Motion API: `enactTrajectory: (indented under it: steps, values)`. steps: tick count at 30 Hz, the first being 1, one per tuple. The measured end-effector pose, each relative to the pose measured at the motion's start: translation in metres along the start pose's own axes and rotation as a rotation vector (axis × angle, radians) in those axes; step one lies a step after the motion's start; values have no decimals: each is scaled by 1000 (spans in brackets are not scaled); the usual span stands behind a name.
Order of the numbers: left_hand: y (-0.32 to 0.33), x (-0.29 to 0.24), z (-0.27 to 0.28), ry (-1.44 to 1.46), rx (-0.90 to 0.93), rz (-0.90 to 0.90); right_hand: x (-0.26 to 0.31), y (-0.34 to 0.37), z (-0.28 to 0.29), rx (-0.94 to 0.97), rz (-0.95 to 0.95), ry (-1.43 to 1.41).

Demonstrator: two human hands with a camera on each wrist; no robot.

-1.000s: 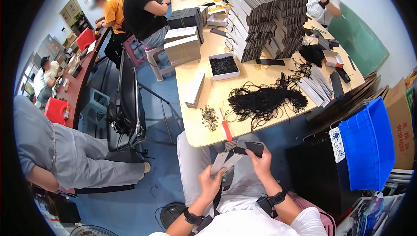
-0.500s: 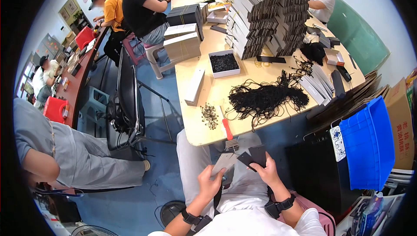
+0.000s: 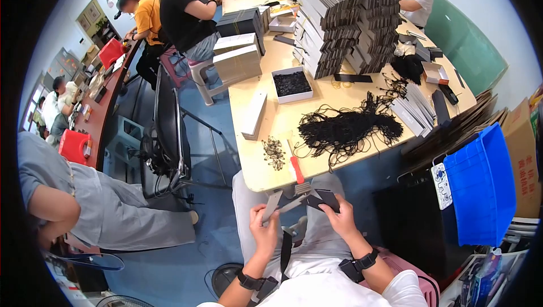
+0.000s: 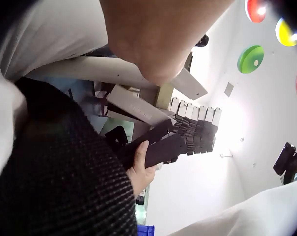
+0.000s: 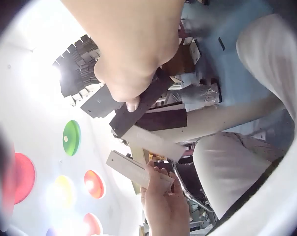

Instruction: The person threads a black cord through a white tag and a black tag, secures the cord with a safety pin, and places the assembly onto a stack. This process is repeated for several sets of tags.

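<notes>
Over the lap, just off the table's near edge, the left hand (image 3: pixel 264 230) grips a light grey card strip (image 3: pixel 272 205), seen also as a pale strip (image 5: pixel 131 170) in the right wrist view. Dark cards (image 3: pixel 324 200) are pinched by the right hand (image 3: pixel 341 219), its thumb (image 4: pixel 140 156) across them in the left wrist view. Another light card (image 4: pixel 138 106) lies between the hands; what supports it cannot be told. Behind the cards, at the table edge, is a small stack of strips (image 3: pixel 302 188) beside a red-handled tool (image 3: pixel 296 170).
The table (image 3: pixel 254 180) bears a black cord pile (image 3: pixel 345 129), a white box of black pieces (image 3: pixel 292 85), small metal pieces (image 3: pixel 274 153) and tall card stacks (image 3: pixel 339 24). A blue bin (image 3: pixel 481 185) stands at right, a black chair (image 3: pixel 164 132) at left. Several people are around.
The left hand has moved slightly left and turned its light strip more upright. The right hand has shifted a little left, and its fanned dark cards have drawn closer together.
</notes>
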State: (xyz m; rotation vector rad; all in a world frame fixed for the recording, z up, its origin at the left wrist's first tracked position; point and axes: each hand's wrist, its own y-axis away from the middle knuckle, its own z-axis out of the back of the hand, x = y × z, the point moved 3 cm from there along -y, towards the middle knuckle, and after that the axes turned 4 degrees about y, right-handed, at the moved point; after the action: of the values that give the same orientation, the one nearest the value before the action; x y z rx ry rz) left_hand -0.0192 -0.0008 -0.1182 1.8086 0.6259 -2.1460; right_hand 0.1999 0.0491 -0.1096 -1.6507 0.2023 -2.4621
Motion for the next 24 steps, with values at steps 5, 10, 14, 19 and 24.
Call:
enactTrajectory:
  steps: [5, 10, 14, 19, 24]
  values:
    - [0, -15, 8, -114, 173, -51, -6, -7, -10, -110, 37, -30]
    - [15, -17, -8, -74, 276, 18, -12, -13, -9, -83, -29, -35]
    - [15, -15, -14, -76, 236, 61, -1, -20, -3, -108, 29, -106]
    - [7, -29, -19, -138, 204, -68, -11, -11, 16, 33, -147, -219]
    - [6, -16, -18, -160, 144, -142, 4, 3, 24, 220, -251, -468]
